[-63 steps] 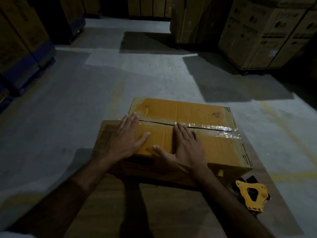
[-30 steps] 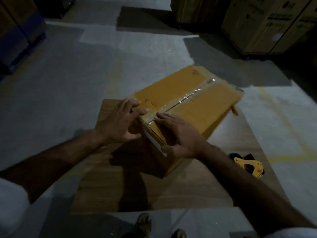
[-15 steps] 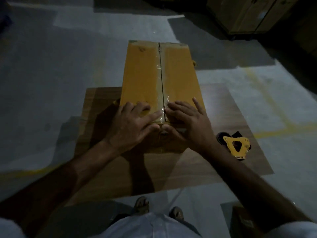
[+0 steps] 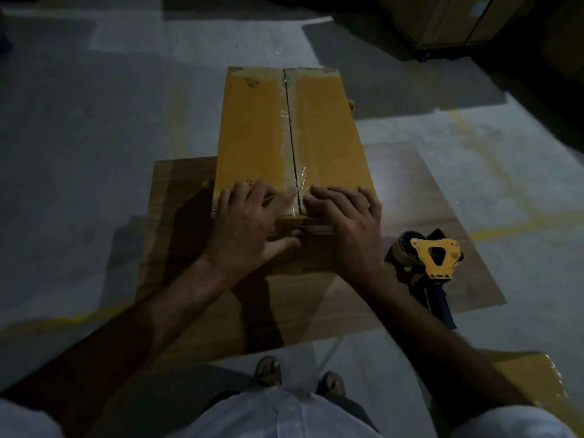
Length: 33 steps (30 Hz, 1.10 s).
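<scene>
— What step is this?
— Sealing, I judge. The box (image 4: 259, 128) sits on a board (image 4: 401, 184) on the floor (image 4: 94, 121), and its far end seems to reach past the board's far edge. Tape (image 4: 290, 121) runs down the centre seam to the near edge.
— And the hands?
— Neither grips anything. The left hand (image 4: 249, 226) and right hand (image 4: 347, 222) lie flat on the top, one on each side of the seam. The thumbs are down on the near face, pressing the tape end over the corner.
— Next move?
— Probably a firm rub along that edge so the end sticks, then a smoothing pass up the seam. The crinkled patch by the fingers looks loose.
— Room to work?
— Plenty to the left and ahead, where the floor is bare. On the right the dispenser (image 4: 436, 257) lies on the board near the right wrist, so a sweep that way could knock it. Cartons (image 4: 448, 17) stand well apart at the back, and a second box (image 4: 531, 377) sits by the right elbow.
</scene>
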Available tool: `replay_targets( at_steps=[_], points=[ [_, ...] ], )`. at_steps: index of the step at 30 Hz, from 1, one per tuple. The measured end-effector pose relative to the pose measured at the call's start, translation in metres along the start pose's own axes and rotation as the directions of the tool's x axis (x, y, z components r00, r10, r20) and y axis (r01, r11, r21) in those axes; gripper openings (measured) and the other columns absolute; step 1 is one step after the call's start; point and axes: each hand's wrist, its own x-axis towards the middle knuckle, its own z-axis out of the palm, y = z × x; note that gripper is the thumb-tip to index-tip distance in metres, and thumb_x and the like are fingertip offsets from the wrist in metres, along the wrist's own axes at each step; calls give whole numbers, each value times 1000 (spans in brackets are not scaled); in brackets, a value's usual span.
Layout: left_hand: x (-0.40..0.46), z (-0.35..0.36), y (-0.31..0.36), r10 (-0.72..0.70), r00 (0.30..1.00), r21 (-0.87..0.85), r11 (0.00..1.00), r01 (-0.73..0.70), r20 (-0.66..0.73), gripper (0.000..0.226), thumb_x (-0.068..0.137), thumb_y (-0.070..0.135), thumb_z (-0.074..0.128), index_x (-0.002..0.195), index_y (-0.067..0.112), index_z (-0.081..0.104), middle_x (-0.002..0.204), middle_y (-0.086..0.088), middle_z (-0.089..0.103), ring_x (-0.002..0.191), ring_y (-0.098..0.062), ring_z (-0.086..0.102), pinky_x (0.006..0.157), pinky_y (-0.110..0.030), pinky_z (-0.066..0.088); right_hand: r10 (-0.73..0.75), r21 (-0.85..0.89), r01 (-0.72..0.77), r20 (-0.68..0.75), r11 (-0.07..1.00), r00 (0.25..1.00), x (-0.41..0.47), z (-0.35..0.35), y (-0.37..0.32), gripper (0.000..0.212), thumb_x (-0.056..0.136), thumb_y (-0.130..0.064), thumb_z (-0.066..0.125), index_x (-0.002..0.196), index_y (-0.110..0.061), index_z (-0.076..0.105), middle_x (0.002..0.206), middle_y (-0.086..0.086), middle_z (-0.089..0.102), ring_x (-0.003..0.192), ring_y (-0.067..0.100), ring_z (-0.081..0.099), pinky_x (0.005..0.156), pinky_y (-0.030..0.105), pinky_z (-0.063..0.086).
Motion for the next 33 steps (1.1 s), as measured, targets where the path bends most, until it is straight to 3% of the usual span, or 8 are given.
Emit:
replay_targets(
  at_steps=[4,9,15,18,21,25,28,33],
  points=[
    [3,5,0,14,1000,42,999,-13,-20,81,71,57,85,143,30,58,120,-11,59,99,-29,45,78,-41,44,4,-13,-5,-60,1000,998,2,2,0,56,84,-49,82,129,-19,70,142,2,64,130,28,58,108,48,36],
    [4,3,9,-22,994,108,994,11,103,107,61,42,94,154,35,40,124,-11,47,103,-30,43,85,-42,44,41,-36,-41,-1,998,999,-4,8,-6,73,75,-53,81,136,-19,60,148,3,57,138,25,43,110,41,26],
    [22,-16,-31,239,909,-59,971,-233,341,125,70,41,90,159,50,4,138,2,27,119,-21,30,96,-37,39,94,0,-94,81,996,992,-2,1,-14,89,67,-52,89,141,-23,49,152,8,47,144,28,36,120,45,17],
    [37,-36,-71,387,758,-172,920,-351,524,139,63,45,91,157,57,-9,159,12,10,137,-19,16,108,-41,29,338,159,-340,36,927,940,-13,-8,-24,77,65,-59,83,133,-35,56,155,9,31,147,29,27,122,52,19],
    [47,-45,-88,484,652,-68,829,-554,583,151,60,42,94,159,46,-21,170,5,-4,145,-25,12,116,-46,26,691,351,-640,-30,683,722,-21,-11,-42,57,72,-70,71,124,-49,59,166,0,7,154,26,10,121,55,20],
    [73,-48,-86,716,572,-92,653,-752,400,117,74,42,86,166,28,15,166,-15,29,136,-33,44,102,-45,49,753,588,-678,168,442,637,-10,-11,-50,64,72,-67,81,129,-52,56,160,1,16,148,28,31,104,41,53],
    [86,-41,-73,771,523,-108,592,-798,362,111,78,64,78,165,25,20,161,-16,36,138,-32,43,104,-44,46,755,631,-635,116,446,646,2,-13,-24,60,74,-56,87,126,-42,59,145,1,34,121,11,54,97,32,57],
    [100,-15,-19,783,590,-232,622,-748,196,118,70,87,68,159,15,40,140,-19,54,126,-33,50,103,-43,41,664,650,-610,211,453,717,25,-27,53,39,76,-35,72,114,-36,65,132,3,52,118,15,56,101,53,54]
  ],
)
